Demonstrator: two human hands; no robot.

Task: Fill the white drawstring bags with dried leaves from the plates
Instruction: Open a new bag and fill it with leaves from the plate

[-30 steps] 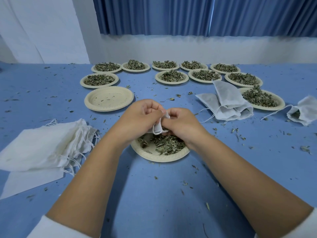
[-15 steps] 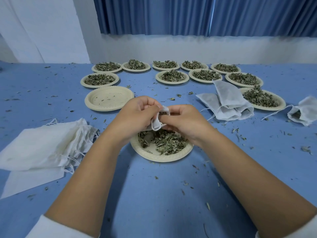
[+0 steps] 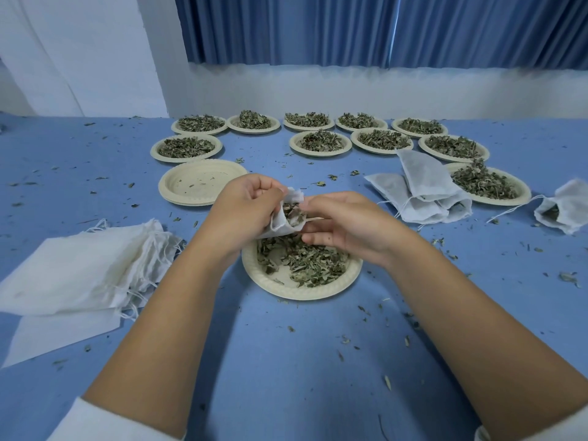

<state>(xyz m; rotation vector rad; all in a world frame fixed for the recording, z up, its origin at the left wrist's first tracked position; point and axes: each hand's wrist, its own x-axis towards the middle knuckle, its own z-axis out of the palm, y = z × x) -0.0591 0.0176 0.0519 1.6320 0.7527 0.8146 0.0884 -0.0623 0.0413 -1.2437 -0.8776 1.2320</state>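
Half hidden inside the left hand [image 3: 245,211]: a white drawstring bag [image 3: 280,225], with only its open mouth and lower fold on show and dried leaves [image 3: 294,214] visible in the opening. Grips that bag with curled fingers and thumb, just above the far-left rim of the near plate [image 3: 286,292], mouth turned right. Meets it with the right hand [image 3: 346,224], palm down, fingers half bent, tips at the bag's mouth. Cannot tell whether pinching leaves, the rim, or nothing. Covers the far part of the plate's leaf pile [image 3: 311,262] with both hands. Reaches in from the near edge with both forearms, bare up to white sleeves [image 3: 105,421] cut off by the frame.

Near left: a stack of flat empty bags [image 3: 79,272], left side cropped. Right, farther off: filled bags [image 3: 423,192] heaped together just beside a leaf-laden plate, exact count hard to make out. One more bag [image 3: 566,208] clipped at the right edge. Far side: ten plates of leaves [image 3: 320,153] in loose rows, plus empty stacked plates [image 3: 178,198] on the left. Leaf crumbs all over the blue table [image 3: 286,361].
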